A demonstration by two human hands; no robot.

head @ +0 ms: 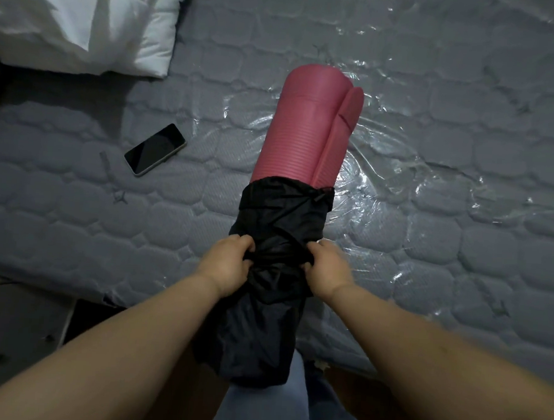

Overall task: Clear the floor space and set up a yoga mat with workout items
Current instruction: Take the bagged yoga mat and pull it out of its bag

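Ribbed pink rolled yoga mat (305, 128) half out of black bag (264, 305), gripped by left hand (228, 265) and right hand (328, 270).

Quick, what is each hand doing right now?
Left hand: closed, gripping the black bag around the pink yoga mat.
Right hand: closed, gripping the same bag.

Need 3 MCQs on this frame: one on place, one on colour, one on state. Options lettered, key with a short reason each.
1. Where does the phone lie?
A. On the mattress, left of the mat
B. On the pillow
C. In the bag

2. What colour is the rolled mat?
A. Blue
B. Pink
C. Green

3. What state is the mat in?
A. Fully unrolled
B. Wholly inside the bag
C. Rolled, half out of the black bag

Key: 1 A, it rests on the quilted surface; 2 B, the exposed roll is pink; 3 C, left hand and right hand grip the bag bunched round its lower half.
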